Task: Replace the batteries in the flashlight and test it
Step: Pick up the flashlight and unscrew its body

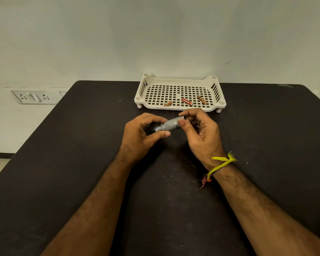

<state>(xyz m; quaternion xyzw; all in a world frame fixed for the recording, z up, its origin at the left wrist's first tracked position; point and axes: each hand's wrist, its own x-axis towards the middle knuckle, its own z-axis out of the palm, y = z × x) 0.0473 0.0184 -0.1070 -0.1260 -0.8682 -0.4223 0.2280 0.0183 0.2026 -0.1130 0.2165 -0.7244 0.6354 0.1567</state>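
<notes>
Flashlight (169, 125), a knurled silver barrel, is held level between my two hands just in front of the white basket (175, 109), above the black table (81, 145). My left hand (140, 134) curls around the head end, thumb pressed under the barrel and fingers wrapped over the top. My right hand (199, 130) pinches the tail end, thumb on the near side of the barrel and fingertips folded over the cap; a yellow thread (221, 164) is tied at that wrist. Whether the tail cap is tight, loosened or already partly unscrewed I cannot tell, because my fingers cover the joint.

Inside the basket, along its near edge, lie three batteries: a brown battery (168, 103) toward its left, a red battery (187, 101) at the middle and another brown battery (202, 99) toward its right, all well apart from one another. A wall socket plate (34, 97) sits far to the left of the basket, beyond the table edge.

I judge the step in hand to be twisting the tail cap, either opening the flashlight or closing it up; the frame does not settle which. The next move calls for a firm counter-grip from the left hand while the right turns the cap, keeping the barrel level so nothing slides out.
</notes>
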